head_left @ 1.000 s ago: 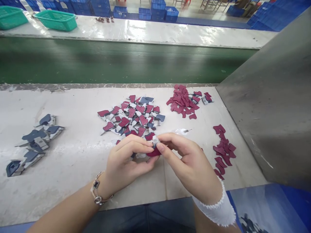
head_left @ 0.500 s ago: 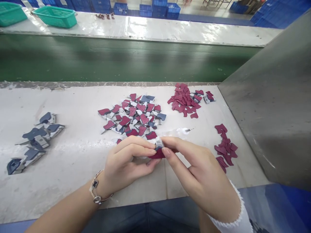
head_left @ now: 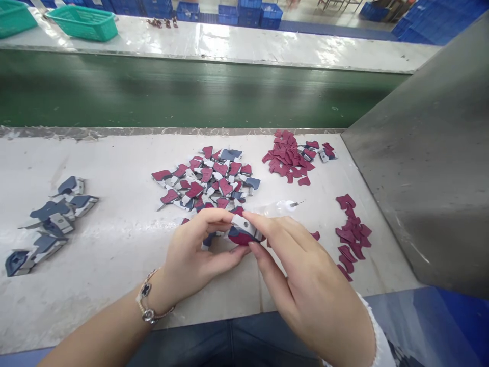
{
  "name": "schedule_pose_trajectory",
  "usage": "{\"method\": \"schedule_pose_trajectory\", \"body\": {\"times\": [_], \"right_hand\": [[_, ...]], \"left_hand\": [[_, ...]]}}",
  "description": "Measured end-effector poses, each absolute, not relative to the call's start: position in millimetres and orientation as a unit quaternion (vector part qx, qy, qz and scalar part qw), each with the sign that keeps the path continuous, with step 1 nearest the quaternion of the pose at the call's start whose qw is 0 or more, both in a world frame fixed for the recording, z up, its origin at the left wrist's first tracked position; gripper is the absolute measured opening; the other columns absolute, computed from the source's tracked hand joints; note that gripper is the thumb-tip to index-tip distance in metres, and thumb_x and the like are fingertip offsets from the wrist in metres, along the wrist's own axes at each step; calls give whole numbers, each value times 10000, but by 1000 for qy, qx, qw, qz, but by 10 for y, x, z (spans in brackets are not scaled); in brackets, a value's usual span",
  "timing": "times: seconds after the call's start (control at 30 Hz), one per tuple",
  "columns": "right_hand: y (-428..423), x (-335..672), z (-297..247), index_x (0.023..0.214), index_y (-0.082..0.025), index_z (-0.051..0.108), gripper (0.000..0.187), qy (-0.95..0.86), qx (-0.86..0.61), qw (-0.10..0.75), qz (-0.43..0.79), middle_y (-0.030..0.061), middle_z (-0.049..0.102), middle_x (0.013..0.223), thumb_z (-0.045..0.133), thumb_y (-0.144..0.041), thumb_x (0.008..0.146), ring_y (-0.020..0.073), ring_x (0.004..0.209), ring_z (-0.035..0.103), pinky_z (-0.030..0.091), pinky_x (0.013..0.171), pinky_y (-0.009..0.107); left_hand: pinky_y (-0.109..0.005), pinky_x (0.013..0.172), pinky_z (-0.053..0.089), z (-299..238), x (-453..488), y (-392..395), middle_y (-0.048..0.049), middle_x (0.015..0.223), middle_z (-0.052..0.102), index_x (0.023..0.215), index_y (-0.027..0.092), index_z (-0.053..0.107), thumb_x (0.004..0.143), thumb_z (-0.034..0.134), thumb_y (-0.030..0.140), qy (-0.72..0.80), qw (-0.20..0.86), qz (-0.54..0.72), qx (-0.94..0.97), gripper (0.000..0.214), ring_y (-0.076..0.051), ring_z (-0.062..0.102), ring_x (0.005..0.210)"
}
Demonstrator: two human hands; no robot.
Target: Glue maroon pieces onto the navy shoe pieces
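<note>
Okay, L hand (head_left: 194, 255) and R hand (head_left: 301, 275) are working together, both clamped on one small maroon-and-white piece (head_left: 244, 232), held btwn the fingertips just above the work table (head_left: 114, 285) and right at the front edge of the central pile. The piece is showing a rounded maroon body w/ a pale grey-white strip lying across its top edge; looks like thin leather, but can't say for sure. A clear plastic glue bottle (head_left: 277, 208) w/ a needle tip is lying just behind R hand's fingers, tip pointing right; can't tell if they're touching.

Central mixed pile (head_left: 206, 178) of maroon, white and blue-grey pieces is sitting straight ahead. Loose maroon cutouts (head_left: 286, 160) are heaped up to the right of it, w/ a smaller maroon bunch (head_left: 351, 234) lower right, near a grey steel panel (head_left: 420, 153). Blue-grey assembled pieces (head_left: 53, 224) are lying at far left. A bracelet (head_left: 145, 300) is circling L wrist, and a white lace cuff (head_left: 378, 331) is edging R sleeve. Past the green conveyor belt (head_left: 191, 92), green baskets (head_left: 82, 23) are sitting on a far bench.
</note>
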State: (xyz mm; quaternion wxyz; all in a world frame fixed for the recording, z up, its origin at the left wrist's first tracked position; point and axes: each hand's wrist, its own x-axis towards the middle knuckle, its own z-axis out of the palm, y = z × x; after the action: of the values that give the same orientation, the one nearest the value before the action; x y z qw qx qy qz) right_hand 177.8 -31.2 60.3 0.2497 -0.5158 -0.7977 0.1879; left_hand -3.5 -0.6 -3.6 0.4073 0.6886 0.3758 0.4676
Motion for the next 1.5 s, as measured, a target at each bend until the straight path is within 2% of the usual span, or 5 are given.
{"method": "schedule_pose_trajectory", "body": {"times": [0.3,0.5,0.7,1.0,1.5], "right_hand": [[-259,1898,624,1324,-150,501,399,-843,-453,220,189,88,677,1071,440,-26,950,256,990,601,551,830,405],[-187,1970,604,1372,-190,466,460,-844,-431,201,247,60,670,1029,433,-15,948,241,957,575,537,807,393],[-198,1942,607,1315,-159,513,385,-845,-429,194,252,83,656,1041,418,-41,961,249,969,554,511,812,400],[-133,1849,480,917,-146,613,191,-831,-426,222,281,43,603,802,444,-72,969,207,781,492,417,680,355],[-218,1998,351,1165,-301,563,154,-678,-438,351,475,-4,601,1046,500,-269,1029,152,917,559,460,854,289]], "left_hand": [[-145,650,613,68,9,-15,25,834,646,1047,268,610,757,819,141,372,559,442,595,379,-106,692,717],[-242,618,642,88,28,0,-16,854,677,1058,243,620,773,805,161,373,638,399,542,350,-168,708,719],[-290,685,619,86,1,29,-28,891,731,987,239,709,805,769,172,378,570,393,615,203,-188,692,804],[-233,594,465,93,-18,-11,31,766,663,997,234,664,837,688,144,406,389,356,746,185,-117,580,669],[-200,733,495,204,-35,-1,30,914,721,1018,228,681,808,787,186,377,431,393,719,239,-89,643,801]]}}
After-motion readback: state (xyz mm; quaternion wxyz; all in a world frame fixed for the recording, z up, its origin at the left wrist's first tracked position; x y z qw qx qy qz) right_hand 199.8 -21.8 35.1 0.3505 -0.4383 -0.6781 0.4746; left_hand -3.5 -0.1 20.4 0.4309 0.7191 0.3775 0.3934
